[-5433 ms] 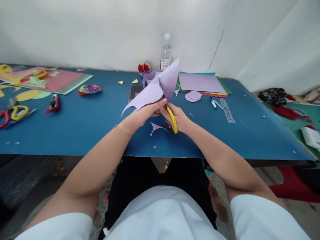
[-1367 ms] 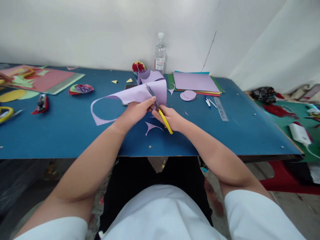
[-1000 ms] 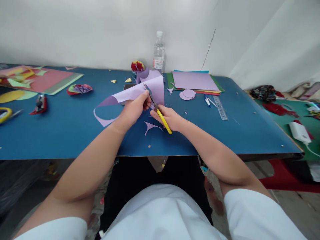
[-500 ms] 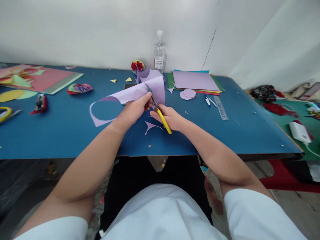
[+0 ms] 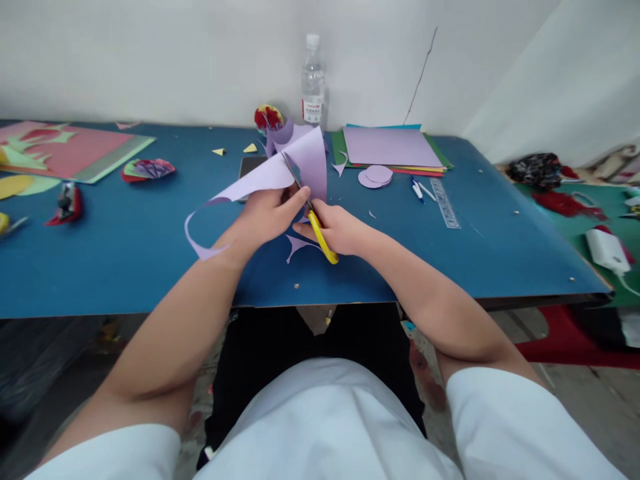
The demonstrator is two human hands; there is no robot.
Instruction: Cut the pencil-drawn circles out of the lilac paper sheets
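Observation:
My left hand [image 5: 273,212] is closed on a sheet of purple paper [image 5: 307,160], which rises in a curve above my fingers. A thin cut-out loop of the same sheet trails over my left wrist. In my right hand [image 5: 336,230] are yellow-handled scissors [image 5: 323,237], their blades lying against the paper close to my left thumb. Below the hands a curved purple scrap [image 5: 299,247] rests on the blue table. Two or so purple paper circles [image 5: 376,176] lie overlapped to the right.
The blue table [image 5: 400,267] meets a wall behind. A water bottle [image 5: 313,83] stands at the back beside a paper flower [image 5: 269,118]. Stacked coloured paper [image 5: 393,147], pens [image 5: 423,189] and a clear ruler [image 5: 445,203] are on the right; a red stapler [image 5: 66,203] is left.
The purple paper has tilted more steeply, its cut edge opening apart around the blades. My left hand has turned slightly, and the trailing loop has narrowed. The whole view has shifted a little.

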